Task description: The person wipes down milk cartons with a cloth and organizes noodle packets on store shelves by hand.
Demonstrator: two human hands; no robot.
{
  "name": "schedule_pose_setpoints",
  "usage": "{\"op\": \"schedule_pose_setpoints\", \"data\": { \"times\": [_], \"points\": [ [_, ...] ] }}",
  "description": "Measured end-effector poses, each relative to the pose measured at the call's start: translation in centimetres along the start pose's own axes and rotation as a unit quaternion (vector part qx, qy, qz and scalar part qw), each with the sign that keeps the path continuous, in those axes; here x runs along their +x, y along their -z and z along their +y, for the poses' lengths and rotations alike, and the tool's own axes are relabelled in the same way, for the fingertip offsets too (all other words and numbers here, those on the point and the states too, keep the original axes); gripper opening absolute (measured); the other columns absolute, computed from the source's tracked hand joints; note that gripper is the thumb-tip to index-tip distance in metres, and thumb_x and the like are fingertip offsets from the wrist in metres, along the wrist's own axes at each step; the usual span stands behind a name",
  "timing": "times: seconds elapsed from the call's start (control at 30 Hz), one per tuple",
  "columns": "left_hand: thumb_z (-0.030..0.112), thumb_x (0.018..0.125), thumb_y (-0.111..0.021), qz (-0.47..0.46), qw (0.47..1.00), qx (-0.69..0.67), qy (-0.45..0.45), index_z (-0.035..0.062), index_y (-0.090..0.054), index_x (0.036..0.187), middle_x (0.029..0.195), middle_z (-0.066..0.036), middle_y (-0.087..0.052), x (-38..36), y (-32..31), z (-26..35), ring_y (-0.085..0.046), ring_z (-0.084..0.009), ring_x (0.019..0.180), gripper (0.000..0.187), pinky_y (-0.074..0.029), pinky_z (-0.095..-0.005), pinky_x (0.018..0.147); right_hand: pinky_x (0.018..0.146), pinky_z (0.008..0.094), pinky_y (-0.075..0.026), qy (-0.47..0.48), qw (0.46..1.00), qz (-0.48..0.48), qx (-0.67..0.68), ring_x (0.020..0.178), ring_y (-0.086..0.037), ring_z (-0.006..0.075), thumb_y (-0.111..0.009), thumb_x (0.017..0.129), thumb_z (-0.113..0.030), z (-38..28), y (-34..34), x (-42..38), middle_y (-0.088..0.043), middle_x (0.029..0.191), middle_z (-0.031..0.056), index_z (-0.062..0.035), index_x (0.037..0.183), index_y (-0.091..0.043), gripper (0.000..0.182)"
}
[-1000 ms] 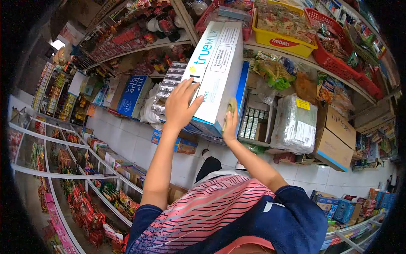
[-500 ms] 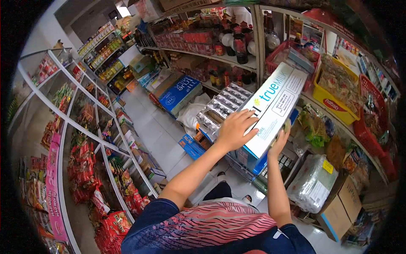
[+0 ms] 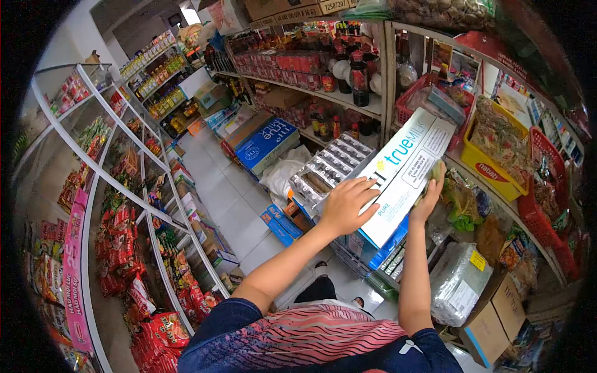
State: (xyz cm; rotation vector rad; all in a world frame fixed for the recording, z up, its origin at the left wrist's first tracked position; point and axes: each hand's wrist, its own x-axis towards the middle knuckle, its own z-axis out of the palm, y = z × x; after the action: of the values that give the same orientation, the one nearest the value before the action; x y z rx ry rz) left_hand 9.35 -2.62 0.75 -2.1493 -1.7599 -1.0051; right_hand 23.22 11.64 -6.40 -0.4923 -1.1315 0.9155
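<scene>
A long white TrueMilk carton (image 3: pixel 404 171) lies at a slant on top of blue boxes in front of me. My left hand (image 3: pixel 351 208) rests on its near left edge, fingers spread flat over the top. At the carton's right side is my right hand (image 3: pixel 428 196), its fingers curled. A small olive-brown thing shows at those fingers; what it is I cannot make out. Left of the carton, egg-tray-like packs of small items (image 3: pixel 333 161) sit under clear plastic.
A blue TrueMilk box (image 3: pixel 267 146) stands on the floor stack beyond. Snack shelves (image 3: pixel 124 174) line the left. To the right are a yellow basket (image 3: pixel 494 168), a red basket (image 3: pixel 541 205) and a plastic-wrapped bundle (image 3: pixel 461 283). Bottle shelves (image 3: pixel 348 96) stand behind.
The view has tilted slightly, so the shelves sit lower. My right hand has moved up along the carton's right side. My left hand stays on the carton's near left edge.
</scene>
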Motion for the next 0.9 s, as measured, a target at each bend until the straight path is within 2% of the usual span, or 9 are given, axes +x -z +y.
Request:
{"op": "schedule_pose_setpoints", "data": {
  "times": [0.03, 0.1, 0.3, 0.5, 0.63, 0.7, 0.77, 0.83, 0.9],
  "points": [
    [0.028, 0.076, -0.056, 0.004, 1.0, 0.001, -0.001, 0.0093, -0.062, 0.096, 0.112, -0.008, -0.057, 0.0, 0.0, 0.0, -0.05, -0.0251, 0.108, 0.027, -0.038, -0.0371, 0.089, 0.102, 0.0333, -0.021, 0.003, 1.0, -0.002, 0.001, 0.125, -0.029, 0.0239, -0.033, 0.092, -0.027, 1.1, 0.6, 0.2, -0.029, 0.136, 0.0137, 0.0016, 0.13, -0.03, 0.048],
    [0.027, 0.076, -0.057, 0.009, 1.0, 0.005, -0.003, 0.0092, -0.063, 0.094, 0.111, -0.007, -0.057, -0.2, -0.1, -0.1, -0.05, -0.0246, 0.108, 0.026, -0.038, -0.0367, 0.088, 0.101, 0.0352, -0.024, -0.184, 0.98, 0.077, 0.003, 0.124, -0.029, 0.0245, -0.034, 0.091, -0.023, 4.1, 2.1, -1.0, -0.03, 0.135, 0.0134, -0.0001, 0.131, -0.029, 0.047],
    [0.013, 0.071, -0.055, 0.098, 0.994, -0.035, -0.044, 0.0056, -0.061, 0.083, 0.089, -0.009, -0.062, -0.4, -0.5, -0.2, -0.058, -0.026, 0.085, 0.016, -0.044, -0.0366, 0.077, 0.102, 0.0339, -0.023, -0.282, 0.946, 0.125, 0.099, 0.126, -0.027, 0.0235, -0.031, 0.093, -0.026, 9.0, 4.2, -7.4, -0.025, 0.138, 0.0105, -0.0048, 0.134, -0.026, 0.047],
    [0.014, 0.07, -0.054, 0.158, 0.975, -0.062, -0.142, 0.0077, -0.061, 0.08, 0.082, -0.006, -0.061, -2.8, -2.1, 1.4, -0.057, -0.021, 0.076, 0.013, -0.043, -0.0373, 0.07, 0.099, 0.033, -0.027, -0.026, 0.997, 0.026, -0.061, 0.122, -0.032, 0.0203, -0.03, 0.093, -0.033, 0.3, 0.2, 2.1, -0.032, 0.134, 0.0106, -0.0026, 0.131, -0.031, 0.048],
    [0.02, 0.07, -0.056, 0.126, 0.985, -0.019, -0.116, 0.0147, -0.061, 0.083, 0.088, 0.0, -0.06, -4.3, -3.3, 4.7, -0.055, -0.0153, 0.079, 0.015, -0.036, -0.0357, 0.077, 0.098, 0.0316, -0.027, -0.068, 0.995, 0.044, -0.062, 0.118, -0.037, 0.0207, -0.031, 0.093, -0.034, 7.7, 3.6, 3.0, -0.037, 0.13, 0.0104, -0.0017, 0.129, -0.034, 0.048],
    [0.024, 0.07, -0.058, 0.185, 0.977, 0.018, -0.105, 0.0202, -0.06, 0.086, 0.092, 0.005, -0.06, -4.6, -4.9, 4.2, -0.052, -0.0122, 0.082, 0.017, -0.03, -0.033, 0.08, 0.104, 0.0343, -0.017, -0.167, 0.982, 0.016, -0.086, 0.128, -0.022, 0.0255, -0.027, 0.093, -0.033, 10.9, 5.5, 0.0, -0.025, 0.139, 0.014, 0.0002, 0.131, -0.03, 0.051],
    [0.025, 0.068, -0.06, 0.195, 0.974, 0.026, -0.114, 0.0223, -0.06, 0.085, 0.091, 0.006, -0.06, -4.6, -5.1, 4.1, -0.05, -0.012, 0.078, 0.017, -0.029, -0.0313, 0.077, 0.104, 0.0351, -0.017, -0.27, 0.959, 0.07, -0.053, 0.127, -0.025, 0.0265, -0.028, 0.092, -0.033, 12.1, 6.2, -3.7, -0.025, 0.138, 0.0152, 0.0009, 0.131, -0.03, 0.052],
    [0.027, 0.065, -0.062, 0.211, 0.969, 0.045, -0.119, 0.0241, -0.06, 0.085, 0.092, 0.007, -0.059, -4.5, -5.1, 4.1, -0.048, -0.0112, 0.079, 0.021, -0.029, -0.0306, 0.076, 0.104, 0.0365, -0.018, -0.253, 0.963, 0.076, -0.055, 0.126, -0.025, 0.0276, -0.029, 0.092, -0.03, 10.8, 5.5, -3.2, -0.027, 0.137, 0.0161, 0.0015, 0.13, -0.031, 0.05],
    [0.028, 0.062, -0.063, 0.206, 0.971, 0.046, -0.113, 0.0246, -0.06, 0.083, 0.092, 0.008, -0.059, -4.8, -5.5, 3.7, -0.047, -0.0113, 0.079, 0.022, -0.029, -0.0301, 0.075, 0.104, 0.037, -0.018, -0.073, 0.973, 0.015, -0.219, 0.125, -0.026, 0.0291, -0.032, 0.091, -0.025, 9.5, 4.8, -0.6, -0.03, 0.134, 0.0175, 0.002, 0.128, -0.035, 0.046]
  ]
}}
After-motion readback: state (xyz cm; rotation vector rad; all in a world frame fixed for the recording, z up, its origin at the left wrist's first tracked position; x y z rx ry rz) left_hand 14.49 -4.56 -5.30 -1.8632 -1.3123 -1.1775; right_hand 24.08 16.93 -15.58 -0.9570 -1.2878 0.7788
